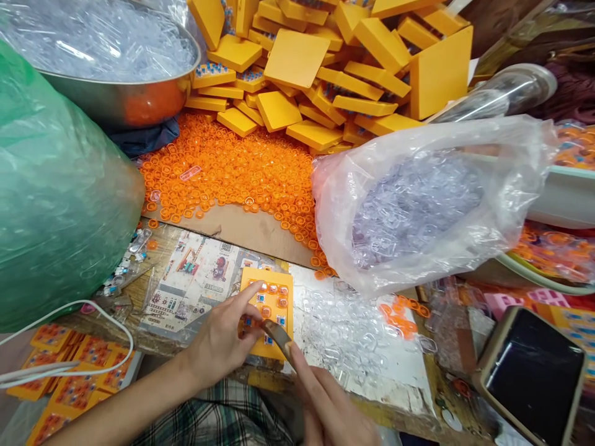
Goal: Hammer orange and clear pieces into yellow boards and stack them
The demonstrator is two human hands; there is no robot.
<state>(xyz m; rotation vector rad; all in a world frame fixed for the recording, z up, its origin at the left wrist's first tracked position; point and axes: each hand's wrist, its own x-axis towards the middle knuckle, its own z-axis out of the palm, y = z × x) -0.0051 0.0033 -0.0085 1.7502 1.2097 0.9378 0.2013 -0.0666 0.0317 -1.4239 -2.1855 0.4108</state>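
Note:
A square yellow board lies on the worktable in front of me, with rows of small blue-and-white parts, some under orange rings. My left hand rests over its left side, index finger stretched out to the upper row. The thumb is apart from the index finger, lower down beside the parts; the other fingers are partly hidden. In my right hand is a curved, flat metal tool, gripped near its lower end. Its tip meets the board close to my left thumb; I cannot tell exactly what it touches.
Orange rings are heaped behind the board, below stacked yellow boards. Clear plastic pieces lie on a white sheet, in a plastic bag and in a metal bowl. A green bag stands left, a dark-screened device right.

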